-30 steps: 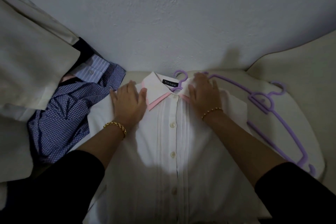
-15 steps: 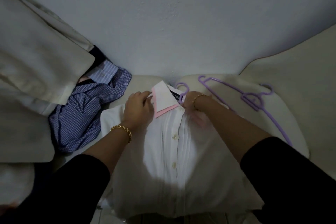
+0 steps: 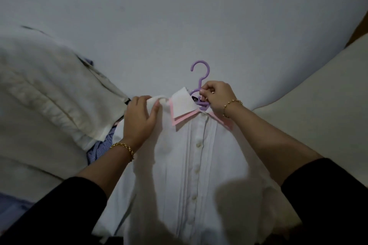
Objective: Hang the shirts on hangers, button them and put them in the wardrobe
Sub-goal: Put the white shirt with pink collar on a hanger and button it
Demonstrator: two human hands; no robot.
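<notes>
Pale grey wall (image 3: 179,16) fills the upper half of the view, with a cream cushion (image 3: 318,95) curving in from the right and a heap of beige cloth (image 3: 49,95) on the left. A blue checked shirt (image 3: 99,149) shows just under the edge of that cloth, partly hidden behind the left wrist.

In the middle a white shirt (image 3: 169,165) is held up in front of the wall, hanging front-on from a purple hanger (image 3: 201,71) whose hook stands clear above the collar (image 3: 182,105). The collar is white with a pink edge, and a dark label (image 3: 194,99) shows inside it. A row of buttons (image 3: 199,144) runs down the pleated front, which lies closed; whether each one is fastened cannot be told.

The right hand (image 3: 217,95) pinches the hanger's neck just below the hook, its fingers curled round the plastic. The left hand (image 3: 139,119) grips the shirt's shoulder beside the collar, thumb on the front and fingers folded over the top edge.

Both wrists wear gold bracelets (image 3: 124,148), and both forearms come out of black sleeves (image 3: 59,205). The shirt's lower part drops out of view at the bottom, in shadow
</notes>
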